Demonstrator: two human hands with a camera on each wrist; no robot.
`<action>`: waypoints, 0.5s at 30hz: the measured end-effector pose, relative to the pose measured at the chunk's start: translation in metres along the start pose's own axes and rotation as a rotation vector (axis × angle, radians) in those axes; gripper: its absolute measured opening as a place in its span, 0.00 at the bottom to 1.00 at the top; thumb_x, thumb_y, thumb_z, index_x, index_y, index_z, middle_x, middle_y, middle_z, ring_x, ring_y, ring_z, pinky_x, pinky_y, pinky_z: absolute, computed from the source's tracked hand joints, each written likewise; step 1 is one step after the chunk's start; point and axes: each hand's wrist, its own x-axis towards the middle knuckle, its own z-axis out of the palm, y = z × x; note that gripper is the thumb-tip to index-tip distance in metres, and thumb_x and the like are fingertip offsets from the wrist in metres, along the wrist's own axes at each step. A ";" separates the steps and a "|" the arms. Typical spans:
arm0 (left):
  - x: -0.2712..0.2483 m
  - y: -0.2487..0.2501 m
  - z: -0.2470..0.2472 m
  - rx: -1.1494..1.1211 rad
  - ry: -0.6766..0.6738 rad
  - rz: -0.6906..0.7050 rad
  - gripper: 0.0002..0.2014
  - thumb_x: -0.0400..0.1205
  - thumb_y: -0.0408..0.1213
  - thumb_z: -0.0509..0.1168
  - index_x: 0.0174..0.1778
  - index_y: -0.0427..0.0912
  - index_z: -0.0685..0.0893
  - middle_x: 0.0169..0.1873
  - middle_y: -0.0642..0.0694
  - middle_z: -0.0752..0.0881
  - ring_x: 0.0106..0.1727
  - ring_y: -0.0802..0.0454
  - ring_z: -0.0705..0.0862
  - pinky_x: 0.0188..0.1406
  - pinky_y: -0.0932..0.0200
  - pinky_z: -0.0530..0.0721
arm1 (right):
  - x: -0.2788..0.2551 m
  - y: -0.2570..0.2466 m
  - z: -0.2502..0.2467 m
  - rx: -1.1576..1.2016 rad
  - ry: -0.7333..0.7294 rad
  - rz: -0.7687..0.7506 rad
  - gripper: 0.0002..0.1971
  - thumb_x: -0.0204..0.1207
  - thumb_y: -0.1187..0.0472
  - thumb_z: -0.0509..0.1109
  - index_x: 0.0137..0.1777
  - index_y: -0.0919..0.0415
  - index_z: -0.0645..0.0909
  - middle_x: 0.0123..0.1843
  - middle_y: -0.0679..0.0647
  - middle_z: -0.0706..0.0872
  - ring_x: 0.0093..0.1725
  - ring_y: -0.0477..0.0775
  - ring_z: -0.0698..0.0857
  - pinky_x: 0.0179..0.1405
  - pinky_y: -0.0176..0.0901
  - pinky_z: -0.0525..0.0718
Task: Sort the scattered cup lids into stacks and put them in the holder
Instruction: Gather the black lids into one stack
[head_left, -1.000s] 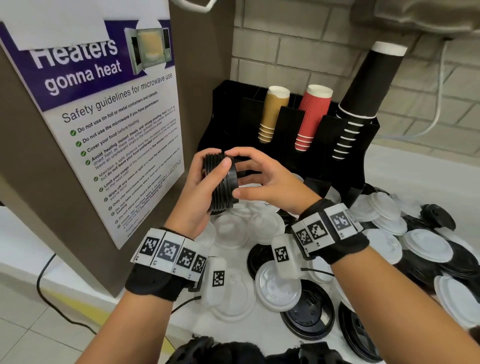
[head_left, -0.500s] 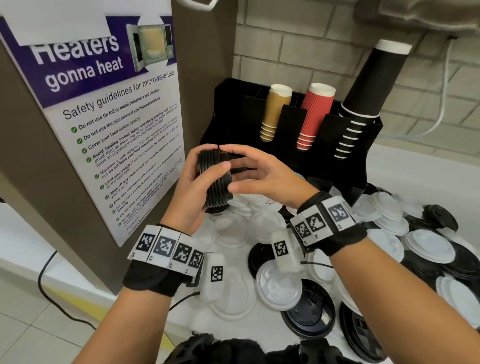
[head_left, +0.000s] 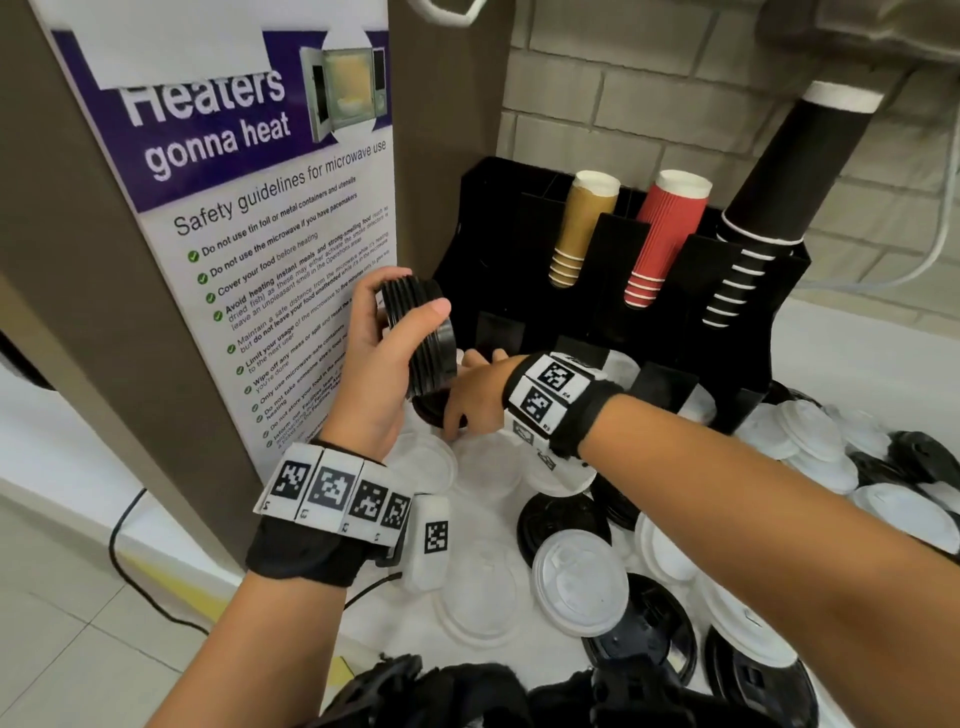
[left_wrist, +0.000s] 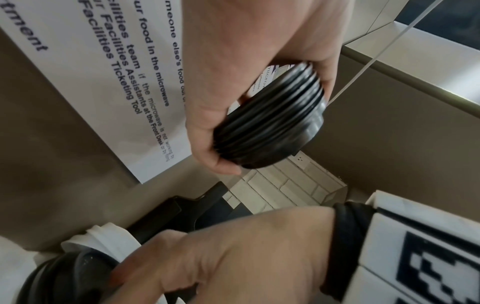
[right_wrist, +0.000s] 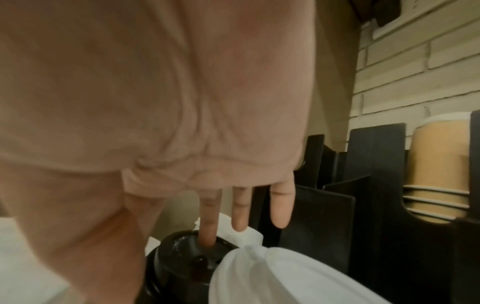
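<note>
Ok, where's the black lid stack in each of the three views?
Head: the black lid stack sits left of centre, gripped by the left hand, tilted.
Left wrist: upper centre-right, between thumb and fingers.
Right wrist: not in it; the black lid under the right hand is a separate one.
Shared landmark: the black holder, also at and.

I log a stack of black lids (head_left: 422, 338): ribbed plastic, semi-glossy. White lids (head_left: 579, 590): matt plastic; clear lids (head_left: 480, 597): translucent plastic. Holder (head_left: 524, 244): smooth black plastic. Red cups (head_left: 660, 239): corrugated paper; tan cups (head_left: 582, 228): ribbed paper. Poster (head_left: 249, 218): smooth printed paper. Wall (head_left: 649, 83): matt brick. My wristbands (head_left: 306, 551): black cloth.
</note>
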 end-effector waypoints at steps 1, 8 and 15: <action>0.000 0.000 0.000 -0.001 0.002 -0.003 0.17 0.69 0.43 0.74 0.52 0.57 0.79 0.48 0.51 0.80 0.37 0.61 0.85 0.27 0.59 0.83 | 0.002 -0.001 0.001 -0.018 -0.026 0.009 0.29 0.82 0.45 0.61 0.82 0.47 0.63 0.83 0.51 0.54 0.81 0.61 0.51 0.80 0.67 0.52; 0.004 0.003 -0.001 0.032 0.016 0.008 0.15 0.71 0.42 0.72 0.52 0.58 0.79 0.47 0.53 0.79 0.40 0.57 0.82 0.32 0.57 0.83 | -0.005 0.011 0.005 -0.172 -0.040 -0.034 0.32 0.81 0.58 0.56 0.84 0.44 0.53 0.86 0.55 0.47 0.83 0.65 0.48 0.73 0.68 0.63; 0.007 0.002 0.001 0.036 0.005 0.014 0.15 0.71 0.41 0.71 0.52 0.56 0.79 0.48 0.52 0.79 0.42 0.56 0.82 0.36 0.57 0.83 | 0.007 0.005 0.014 -0.205 -0.086 -0.014 0.32 0.80 0.58 0.59 0.83 0.44 0.56 0.86 0.57 0.45 0.84 0.65 0.46 0.75 0.70 0.60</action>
